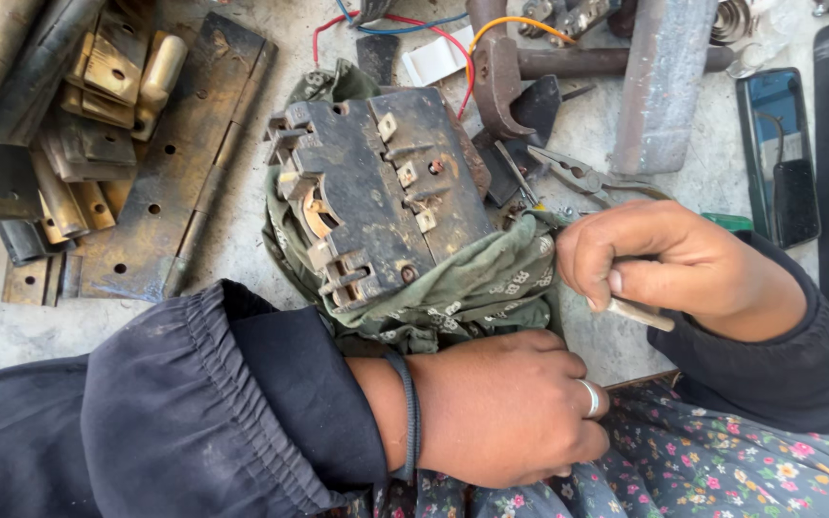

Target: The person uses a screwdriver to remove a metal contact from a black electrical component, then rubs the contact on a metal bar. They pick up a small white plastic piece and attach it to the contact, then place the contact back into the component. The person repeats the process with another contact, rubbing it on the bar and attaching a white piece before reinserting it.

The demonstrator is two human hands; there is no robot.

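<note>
Right hand (669, 264) closed around a thin metal tool (640, 314), only its pale end showing below the fist; working tip hidden, kind of tool not determinable. Left hand (506, 408) fisted just below, gripping the green cloth (477, 288). Cloth wrapped under a dark, corroded switch block (376, 192), lying just left of the right hand, contacts up. Advisable: hold cloth taut, brace block against slipping, keep tool strokes short. Beyond block: pliers (582, 177), hammer (506, 82), loose wires (434, 29). Farther left: rusty hinges (170, 173). Right of the grip: phone (777, 153), partly cut off. Left fingertips out of sight.
</note>
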